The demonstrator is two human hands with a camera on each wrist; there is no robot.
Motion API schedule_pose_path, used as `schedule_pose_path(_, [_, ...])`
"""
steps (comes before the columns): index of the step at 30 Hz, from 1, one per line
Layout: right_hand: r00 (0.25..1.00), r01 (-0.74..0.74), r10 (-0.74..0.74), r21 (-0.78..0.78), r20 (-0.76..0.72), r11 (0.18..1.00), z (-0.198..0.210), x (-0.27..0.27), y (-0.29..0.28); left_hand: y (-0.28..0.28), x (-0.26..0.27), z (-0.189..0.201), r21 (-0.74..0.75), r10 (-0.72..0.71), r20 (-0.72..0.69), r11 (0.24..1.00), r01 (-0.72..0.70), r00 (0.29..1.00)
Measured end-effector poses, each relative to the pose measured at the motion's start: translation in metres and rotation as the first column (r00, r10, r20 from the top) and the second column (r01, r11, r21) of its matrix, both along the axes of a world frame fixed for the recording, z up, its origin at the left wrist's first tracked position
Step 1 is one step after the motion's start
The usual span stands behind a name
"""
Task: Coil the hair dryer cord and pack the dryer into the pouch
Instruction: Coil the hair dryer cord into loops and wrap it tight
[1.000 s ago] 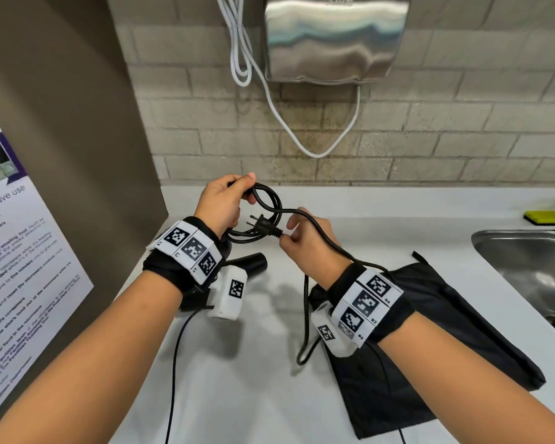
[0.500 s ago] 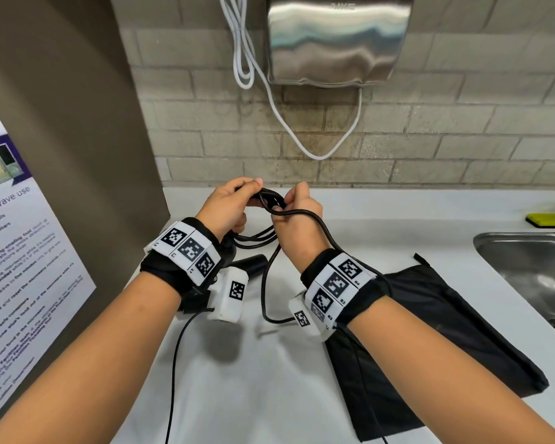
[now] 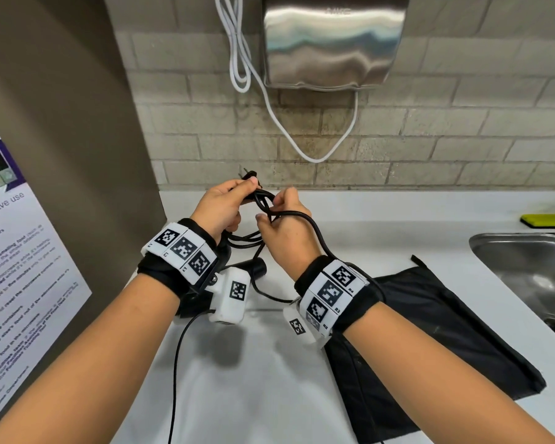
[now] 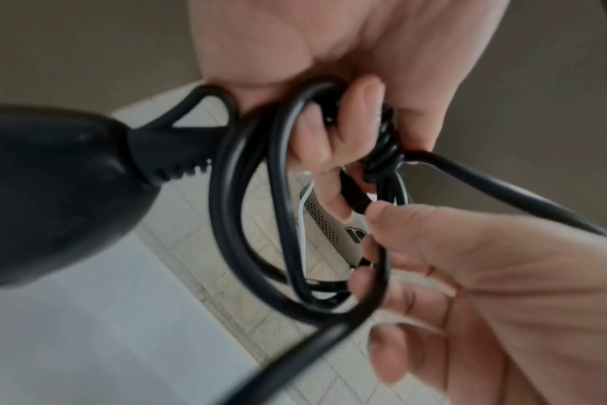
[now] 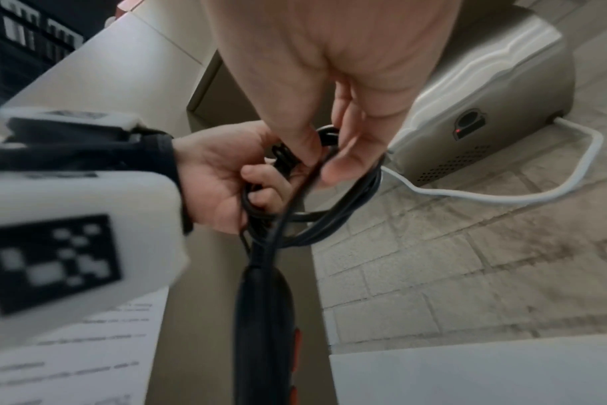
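Note:
The black hair dryer cord (image 3: 314, 232) is gathered in loops above the white counter (image 3: 269, 379). My left hand (image 3: 237, 197) grips the coil (image 4: 253, 191), and the plug (image 3: 249, 175) sticks up past its thumb. Right beside it, my right hand (image 3: 276, 208) pinches a strand of the cord at the coil (image 5: 329, 213). The black dryer (image 3: 259, 267) hangs below my left wrist, mostly hidden; its body (image 4: 52, 191) and handle (image 5: 264, 328) fill the wrist views. A flat black pouch (image 3: 430, 331) lies on the counter under my right forearm.
A steel sink (image 3: 526, 270) is set into the counter at right, with a yellow sponge (image 3: 545, 221) behind it. A wall hand dryer (image 3: 334, 40) with a white cable (image 3: 269, 107) hangs over the brick wall. A poster (image 3: 13, 283) covers the left panel.
My right hand carried the plug end up to the coil in my left hand. The plug now pokes out above the left thumb, and the slack loop over the counter has shortened.

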State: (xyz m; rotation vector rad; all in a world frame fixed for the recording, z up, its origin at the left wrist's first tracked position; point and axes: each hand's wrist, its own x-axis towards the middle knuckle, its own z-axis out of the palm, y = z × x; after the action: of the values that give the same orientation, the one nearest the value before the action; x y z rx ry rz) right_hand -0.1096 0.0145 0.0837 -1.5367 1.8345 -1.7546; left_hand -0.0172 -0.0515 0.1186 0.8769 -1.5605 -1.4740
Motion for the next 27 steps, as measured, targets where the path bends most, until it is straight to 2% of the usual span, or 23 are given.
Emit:
schedule_pose_path(5, [0.999, 0.015, -0.009, 0.157, -0.035, 0.987, -0.002, 0.004, 0.003, -0.002, -0.001, 0.0, -0.016, 0.071, -0.047, 0.997, -0.072, 0.996])
schedule_pose_path(11, [0.956, -0.027, -0.023, 0.166, 0.292, 0.986, 0.001, 0.001, -0.01, -0.001, 0.003, -0.001, 0.0, -0.018, -0.052, 1.0, 0.018, 0.999])
schedule_pose_path(13, [0.941, -0.002, -0.04, 0.125, 0.336, 0.992, 0.001, 0.001, -0.014, -0.001, 0.004, 0.0, 0.003, -0.049, -0.037, 0.999, 0.049, 0.998])
schedule_pose_path(16, [0.976, 0.005, -0.025, 0.095, 0.217, 0.995, 0.003, 0.008, -0.01, -0.005, 0.005, 0.0, -0.015, -0.016, -0.01, 1.0, 0.016, 1.0])
schedule_pose_path(18, [1.0, -0.022, 0.026, 0.199, -0.017, 0.98, 0.006, 0.012, 0.002, -0.008, 0.005, -0.001, -0.042, 0.015, 0.002, 0.999, -0.015, 1.0])
schedule_pose_path(20, [0.957, -0.043, 0.137, 0.342, -0.256, 0.939, 0.007, 0.017, 0.015, -0.009, 0.006, -0.001, -0.057, 0.034, -0.011, 0.998, -0.034, 0.999])
schedule_pose_path(21, [0.93, -0.052, 0.185, 0.383, -0.319, 0.922, 0.008, 0.02, 0.023, -0.01, 0.007, -0.001, -0.059, 0.041, -0.02, 0.997, -0.042, 0.999])
schedule_pose_path(24, [0.899, -0.113, 0.246, 0.352, -0.362, 0.929, 0.016, 0.027, 0.047, -0.011, 0.008, 0.0, -0.061, 0.059, -0.034, 0.996, -0.061, 0.998])
schedule_pose_path(27, [0.924, -0.172, 0.222, 0.181, -0.311, 0.968, 0.031, 0.024, 0.061, -0.011, 0.008, 0.0, -0.069, 0.076, -0.049, 0.994, -0.08, 0.996])
